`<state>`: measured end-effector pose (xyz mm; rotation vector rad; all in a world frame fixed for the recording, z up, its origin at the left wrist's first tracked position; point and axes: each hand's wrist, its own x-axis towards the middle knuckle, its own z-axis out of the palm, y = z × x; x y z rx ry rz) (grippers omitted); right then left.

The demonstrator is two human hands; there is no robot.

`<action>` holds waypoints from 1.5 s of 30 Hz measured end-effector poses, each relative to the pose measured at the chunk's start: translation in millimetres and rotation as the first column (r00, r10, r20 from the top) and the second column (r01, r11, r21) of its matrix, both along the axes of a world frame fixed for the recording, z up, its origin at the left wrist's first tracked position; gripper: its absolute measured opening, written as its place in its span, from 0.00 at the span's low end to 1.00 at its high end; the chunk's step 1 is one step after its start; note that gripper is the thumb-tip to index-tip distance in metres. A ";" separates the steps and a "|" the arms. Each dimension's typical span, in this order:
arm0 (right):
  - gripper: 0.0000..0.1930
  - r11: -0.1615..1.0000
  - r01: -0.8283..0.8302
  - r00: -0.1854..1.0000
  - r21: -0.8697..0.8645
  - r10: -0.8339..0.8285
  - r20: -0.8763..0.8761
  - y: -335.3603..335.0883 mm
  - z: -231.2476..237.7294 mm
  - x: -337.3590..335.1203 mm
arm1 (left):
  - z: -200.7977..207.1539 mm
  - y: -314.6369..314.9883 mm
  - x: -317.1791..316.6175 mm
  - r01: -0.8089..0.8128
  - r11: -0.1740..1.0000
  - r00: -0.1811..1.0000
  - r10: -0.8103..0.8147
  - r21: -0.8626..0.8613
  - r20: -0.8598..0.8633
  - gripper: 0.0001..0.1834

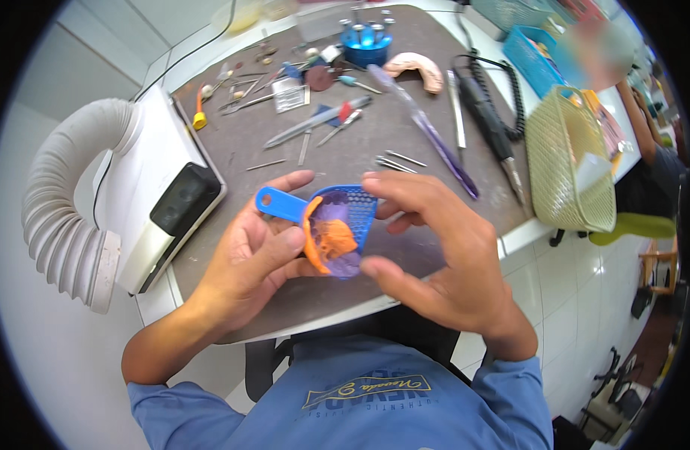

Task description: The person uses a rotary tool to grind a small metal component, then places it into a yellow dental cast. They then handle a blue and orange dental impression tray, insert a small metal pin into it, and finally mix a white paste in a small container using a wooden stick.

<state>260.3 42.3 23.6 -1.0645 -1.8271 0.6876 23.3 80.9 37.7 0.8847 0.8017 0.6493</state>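
Observation:
A blue perforated dental impression tray [364, 212] is held above the table's front part. Its handle points to the upper left. Purple impression material [333, 204] lines it, with an orange mass [334, 238] in the middle and along one edge. My left hand [259, 244] grips the tray from the left, thumb over the orange edge and fingers behind. Around the tray's right side, my right hand [442, 251] has its thumb and fingers spread. Its fingertips are close to the tray's rim; whether they touch it I cannot tell.
At left stands a white box [172, 202] with a ribbed hose [52, 202]. Behind the tray lie a grey knife [315, 124], several burs, a purple-handled brush [427, 131], a dental arch model [420, 67] and a black handpiece [484, 112]. A blue bur stand [366, 46] and woven basket [566, 165] stand farther off.

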 end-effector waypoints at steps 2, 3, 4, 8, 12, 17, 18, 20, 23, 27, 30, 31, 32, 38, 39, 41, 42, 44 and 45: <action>0.40 1.000 0.017 0.999 0.004 -0.017 -0.039 -1.7 -1.5 -15.8 | -2.1 -3.4 -3.6 -0.024 0.999 0.999 0.025 -0.028 0.033 0.47; 0.42 1.000 0.017 0.999 0.016 -0.017 -0.040 -1.7 -3.0 -19.8 | -3.6 -4.8 -6.2 -0.029 0.999 0.998 0.031 -0.042 0.053 0.46; 0.45 0.999 0.016 0.999 0.030 -0.015 -0.043 -0.4 -4.6 -24.1 | -7.4 -5.1 -10.4 -0.026 0.997 0.986 0.038 -0.077 0.161 0.40; 0.47 0.999 0.036 0.999 0.030 -0.035 -0.022 0.7 -13.8 -28.3 | -10.3 -6.5 -11.8 -0.042 0.992 0.984 0.061 -0.115 0.170 0.38; 0.46 0.998 0.038 0.997 -0.054 -0.042 -0.070 -1.8 -16.2 -26.7 | -8.4 -4.3 -9.2 -0.014 0.993 0.996 0.024 -0.115 0.085 0.43; 0.47 0.995 0.046 0.995 -0.085 -0.054 -0.088 -2.1 -18.4 -27.6 | -8.3 -3.9 -10.6 0.001 0.989 0.995 0.014 -0.148 0.102 0.41; 0.47 0.995 0.046 0.995 -0.086 -0.054 -0.085 -2.1 -17.8 -27.5 | -8.6 -3.9 -11.2 0.003 0.988 0.995 0.013 -0.152 0.099 0.41; 0.48 0.995 0.047 0.995 -0.086 -0.054 -0.082 -2.5 -17.2 -27.2 | -9.3 -4.0 -12.1 0.008 0.987 0.996 0.007 -0.162 0.094 0.40; 0.47 0.996 0.049 0.995 -0.077 -0.056 -0.087 -3.2 -17.8 -27.6 | -9.5 -2.9 -13.4 0.020 0.984 0.996 -0.003 -0.178 0.094 0.40; 0.52 0.999 0.043 0.999 -0.005 -0.043 -0.022 -0.9 -21.4 -25.4 | -7.5 -2.7 -12.0 -0.008 0.986 0.996 0.022 -0.164 0.085 0.43; 0.55 0.999 0.032 0.999 0.043 -0.032 -0.007 -0.2 -25.7 -24.2 | -11.6 -4.2 -11.4 -0.031 0.990 0.993 0.047 -0.138 0.112 0.43; 0.55 0.998 0.031 0.999 0.049 -0.031 -0.017 -0.4 -26.8 -24.2 | -13.9 -4.5 -12.6 -0.032 0.990 0.989 0.052 -0.136 0.139 0.41; 0.55 0.998 0.030 0.999 0.054 -0.028 -0.026 -0.5 -28.1 -24.3 | -15.3 -4.7 -13.2 -0.035 0.990 0.984 0.057 -0.135 0.167 0.40; 0.56 0.998 0.028 0.999 0.048 -0.026 -0.036 -1.1 -29.6 -24.3 | -14.0 -4.4 -11.8 -0.039 0.992 0.986 0.058 -0.124 0.157 0.39; 0.56 0.999 0.028 0.999 0.044 -0.027 -0.036 -1.1 -29.2 -24.6 | -13.8 -4.5 -11.8 -0.034 0.993 0.989 0.050 -0.116 0.136 0.40; 0.56 0.999 0.031 0.999 0.038 -0.030 -0.034 -1.3 -28.6 -24.8 | -13.4 -4.4 -11.9 -0.023 0.995 0.995 0.033 -0.100 0.096 0.43; 0.56 0.999 0.033 0.999 0.035 -0.032 -0.032 -1.4 -28.4 -24.9 | -13.3 -4.3 -11.9 -0.029 0.993 0.993 0.042 -0.113 0.108 0.41; 0.56 0.999 0.033 0.999 0.030 -0.033 -0.029 -1.3 -28.2 -25.1 | -12.9 -4.6 -12.1 -0.043 0.989 0.990 0.062 -0.141 0.130 0.37; 0.55 0.999 0.032 0.999 0.028 -0.031 -0.030 -1.1 -28.2 -25.4 | -12.1 -5.0 -11.9 -0.050 0.988 0.990 0.068 -0.144 0.125 0.37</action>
